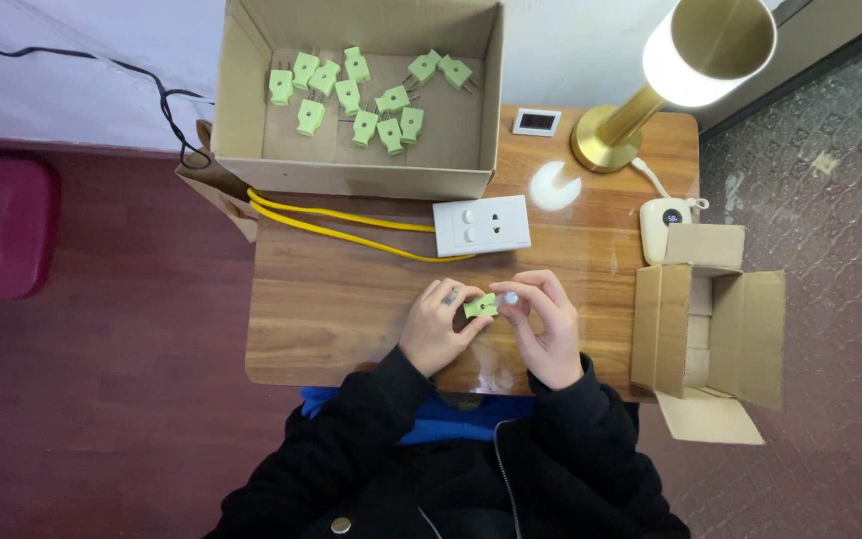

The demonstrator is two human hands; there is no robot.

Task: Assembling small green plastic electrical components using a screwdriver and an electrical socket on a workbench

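- A small pale-green plastic plug (480, 306) is held between both hands above the near middle of the brown wood-grain worktop (351, 299).
- The left hand (438, 327) has its grip pinched on the plug's left end, fingers curled; a dark mark or ring shows on one finger.
- The right hand (548, 326) has its grip closed on a small whitish cylindrical piece (510, 297), which sits just beside the plug's right end; whether the two touch cannot be told.
- Both wrists come out of black jacket sleeves (571, 399).
- Beyond the hands lies a white rectangular socket block with two switches (481, 226), with a yellow cable (331, 225) running off to its left.
- At the far edge stands a large open cardboard box (251, 100) holding a scatter of similar green plugs (351, 95).
- To the right of it are a small white-framed display unit (537, 122) and a lit brass-coloured lamp (695, 55).
- At the right edge sit a small white rounded device (662, 222) and an open smaller cardboard box (750, 329).
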